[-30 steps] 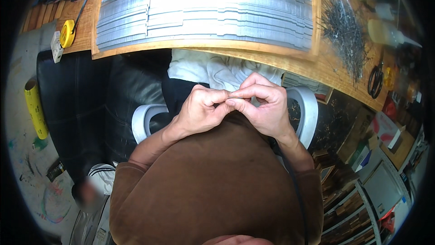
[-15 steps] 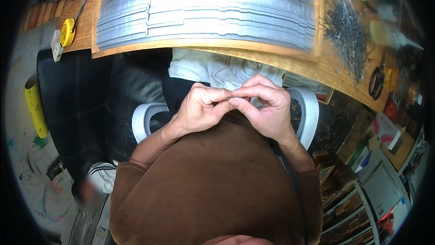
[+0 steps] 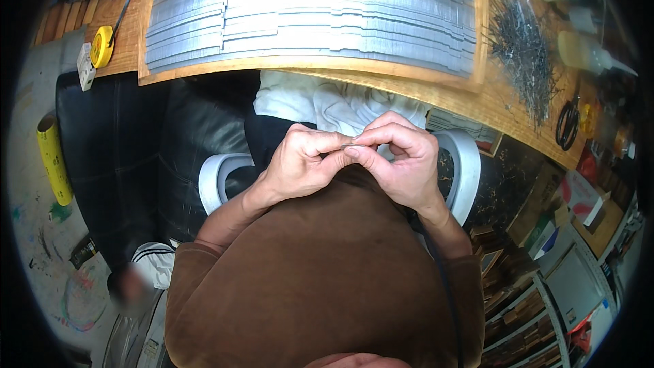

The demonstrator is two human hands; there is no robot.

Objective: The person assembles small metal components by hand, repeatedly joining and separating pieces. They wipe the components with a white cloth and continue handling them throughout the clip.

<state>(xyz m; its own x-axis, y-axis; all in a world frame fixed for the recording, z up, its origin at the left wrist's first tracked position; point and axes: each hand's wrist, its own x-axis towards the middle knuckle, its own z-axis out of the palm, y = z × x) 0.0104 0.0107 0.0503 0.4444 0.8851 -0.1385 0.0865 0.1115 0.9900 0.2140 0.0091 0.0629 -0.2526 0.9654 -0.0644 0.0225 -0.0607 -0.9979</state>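
Between my two hands is a thin, dark metal sliver (image 3: 351,145), of which only a short length shows. My left hand (image 3: 306,160) pinches one end between thumb and forefinger. From the other side my right hand (image 3: 402,157) pinches it the same way, the fingertips of both hands almost touching. Both hands are held in front of my chest, on my side of the table edge. Beyond them a wooden tray (image 3: 142,48) holds rows of thin grey metal strips (image 3: 300,27). Right of the tray lies a loose heap of thin dark metal slivers (image 3: 521,48).
Black-handled scissors (image 3: 567,125) and squeeze bottles (image 3: 582,51) are on the table's right side. A yellow tape measure (image 3: 102,46) sits at its left corner. White cloth (image 3: 293,96) hangs below the table edge. Grey chair armrests (image 3: 466,177) flank me; a black sofa (image 3: 109,150) is left.
Both hands keep their pinch on the sliver in nearly the same place. The table and tray shift very slightly in the picture.
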